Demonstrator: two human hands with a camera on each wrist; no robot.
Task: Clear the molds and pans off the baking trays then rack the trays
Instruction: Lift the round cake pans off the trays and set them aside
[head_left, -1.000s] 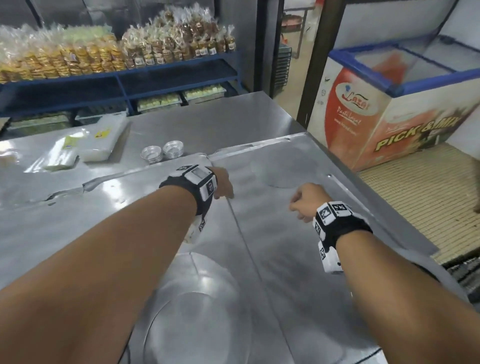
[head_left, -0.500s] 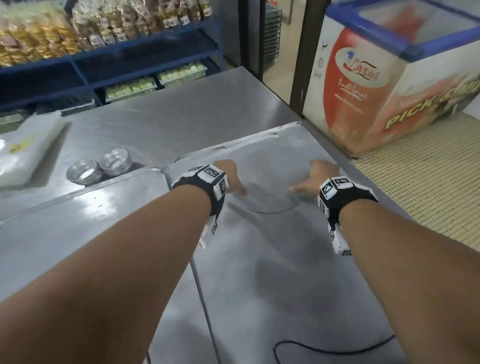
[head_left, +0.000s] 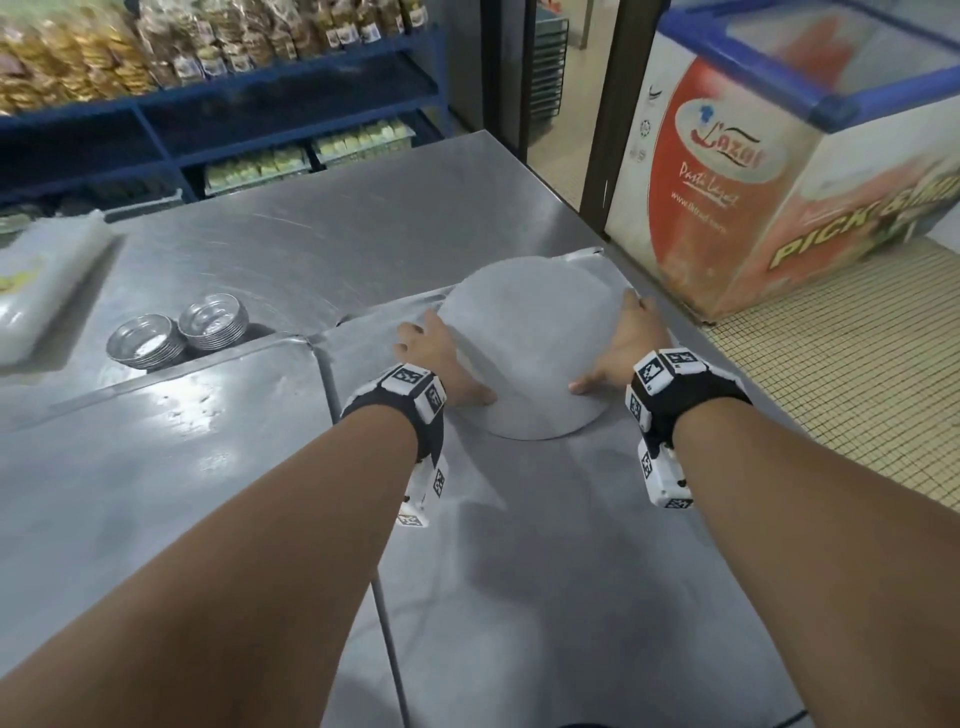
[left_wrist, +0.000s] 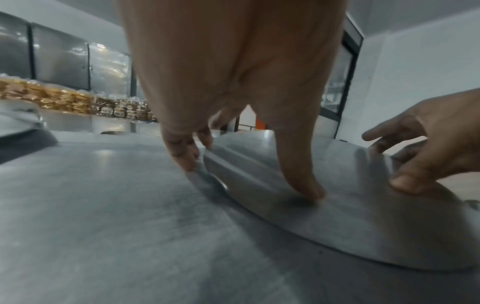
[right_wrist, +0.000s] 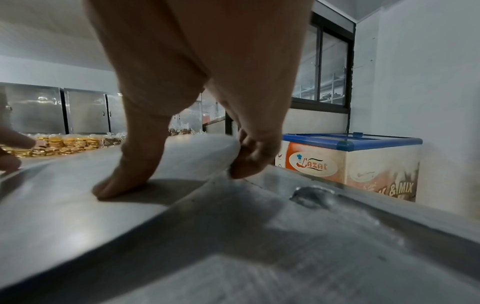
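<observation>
A flat round metal pan (head_left: 530, 343) is at the far end of the right baking tray (head_left: 571, 571), raised slightly, with a shadow under it. My left hand (head_left: 441, 358) grips its left rim, thumb pressed on top and fingers (left_wrist: 182, 152) curled at the edge. My right hand (head_left: 618, 348) grips the right rim the same way, thumb on the pan (right_wrist: 64, 216) and fingers (right_wrist: 246, 164) hooked under its edge. A second tray (head_left: 156, 493) lies alongside on the left. Two stacks of small fluted molds (head_left: 145, 340) (head_left: 214, 321) stand on the steel table behind that tray.
A plastic bag pack (head_left: 47, 280) lies on the table's far left. Blue shelves (head_left: 291, 104) with packed biscuits stand behind the table. A chest freezer (head_left: 753, 182) is close to the table's right far corner, with a doorway (head_left: 556, 78) beside it.
Both hands reached forward to the far end of the right tray, spread to the pan's two sides and took hold of it. The pan has come up off the tray.
</observation>
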